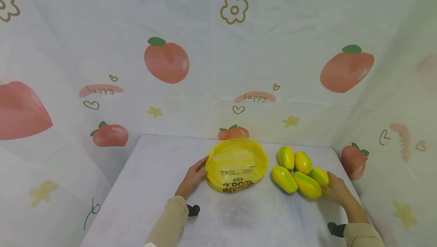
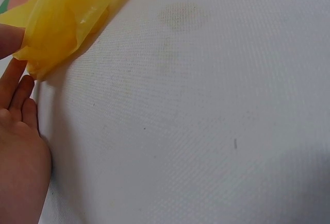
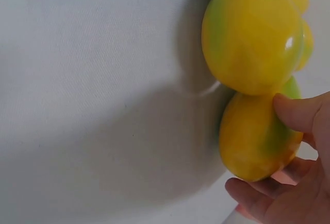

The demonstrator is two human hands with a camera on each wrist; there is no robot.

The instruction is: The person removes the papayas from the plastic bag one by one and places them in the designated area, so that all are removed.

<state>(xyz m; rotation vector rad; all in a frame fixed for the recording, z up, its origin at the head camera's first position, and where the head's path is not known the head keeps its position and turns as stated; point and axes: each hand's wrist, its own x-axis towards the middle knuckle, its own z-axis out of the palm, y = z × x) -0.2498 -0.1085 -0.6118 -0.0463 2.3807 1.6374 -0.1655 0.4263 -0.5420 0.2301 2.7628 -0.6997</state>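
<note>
A yellow plastic bag (image 1: pixel 235 159) with printed lettering, its mouth spread round, sits at the middle of the table. My left hand (image 1: pixel 194 178) pinches its left rim, thumb on one side and fingers on the other, as the left wrist view shows with the gathered yellow film (image 2: pixel 67 28). Over on the right, my right hand (image 1: pixel 336 190) holds a yellow-green mango (image 1: pixel 320 176) between thumb and fingers. In the right wrist view this mango (image 3: pixel 252 136) lies against a larger-looking one (image 3: pixel 252 38). The right hand's palm is partly outside that view.
Several more mangoes lie clustered between the bag and my right hand, among them a front one (image 1: pixel 308 185) and a back one (image 1: pixel 286 158). The white table (image 1: pixel 235 216) meets a fruit-printed cloth wall (image 1: pixel 211 68) behind and at both sides.
</note>
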